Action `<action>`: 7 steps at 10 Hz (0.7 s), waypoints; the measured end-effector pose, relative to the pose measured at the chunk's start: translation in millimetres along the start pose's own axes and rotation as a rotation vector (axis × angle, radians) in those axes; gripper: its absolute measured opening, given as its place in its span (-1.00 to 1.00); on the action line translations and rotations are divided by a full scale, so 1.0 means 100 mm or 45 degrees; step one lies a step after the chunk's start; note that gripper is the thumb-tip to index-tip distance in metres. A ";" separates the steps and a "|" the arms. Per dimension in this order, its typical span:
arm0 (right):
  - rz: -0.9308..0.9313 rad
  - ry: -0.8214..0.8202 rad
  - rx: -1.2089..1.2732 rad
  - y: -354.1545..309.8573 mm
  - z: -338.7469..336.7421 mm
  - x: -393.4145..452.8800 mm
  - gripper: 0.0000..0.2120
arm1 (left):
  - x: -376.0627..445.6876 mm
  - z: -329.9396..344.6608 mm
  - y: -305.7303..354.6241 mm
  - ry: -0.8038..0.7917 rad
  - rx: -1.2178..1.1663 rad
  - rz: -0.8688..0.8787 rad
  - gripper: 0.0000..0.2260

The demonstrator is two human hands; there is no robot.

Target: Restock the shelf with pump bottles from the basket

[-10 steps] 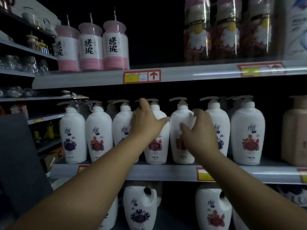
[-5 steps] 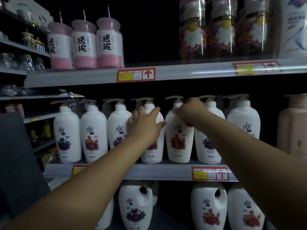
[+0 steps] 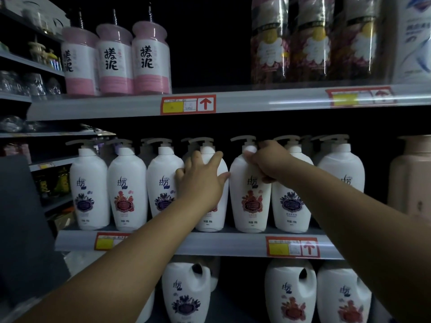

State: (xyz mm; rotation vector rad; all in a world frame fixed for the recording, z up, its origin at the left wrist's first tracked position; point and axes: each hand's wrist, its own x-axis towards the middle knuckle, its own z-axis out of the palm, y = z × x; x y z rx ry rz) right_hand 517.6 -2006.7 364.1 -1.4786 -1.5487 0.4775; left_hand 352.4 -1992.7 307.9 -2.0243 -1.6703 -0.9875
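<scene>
A row of several white pump bottles stands upright on the middle shelf (image 3: 233,243). My left hand (image 3: 200,180) lies flat with spread fingers against the front of one white bottle (image 3: 210,224), hiding most of its label. My right hand (image 3: 268,163) grips the shoulder and neck of the neighbouring red-flower pump bottle (image 3: 250,197), fingers curled round it just under the pump head. That bottle stands on the shelf between the left-hand bottle and a purple-flower bottle (image 3: 290,201). No basket is in view.
Pink-capped jars (image 3: 149,59) and wrapped floral bottles (image 3: 312,40) fill the shelf above. White handled jugs (image 3: 186,297) sit on the shelf below. A tall beige bottle (image 3: 412,176) stands at the right. A dark panel (image 3: 21,229) rises at the left.
My right hand rose from the bottle's front to its neck and now grips it. My left hand stayed on its bottle, fingers spreading. The view shifted slightly right.
</scene>
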 end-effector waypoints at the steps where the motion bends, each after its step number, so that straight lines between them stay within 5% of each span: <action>1: -0.037 0.056 -0.007 -0.01 0.04 -0.07 -0.72 | -0.05 0.01 0.00 0.022 -0.012 -0.019 -0.53; 4: -0.490 0.324 -0.274 0.08 -0.03 -0.52 -0.62 | -0.25 -0.26 0.08 0.131 -0.373 -0.061 -0.62; 6: -0.820 0.097 -0.965 0.20 -0.20 -0.86 -0.55 | -0.40 -0.49 0.24 0.030 -0.190 0.118 -0.59; 7: -0.765 0.072 -0.965 0.32 -0.33 -0.94 -0.54 | -0.47 -0.51 0.35 -0.130 -0.146 0.199 -0.58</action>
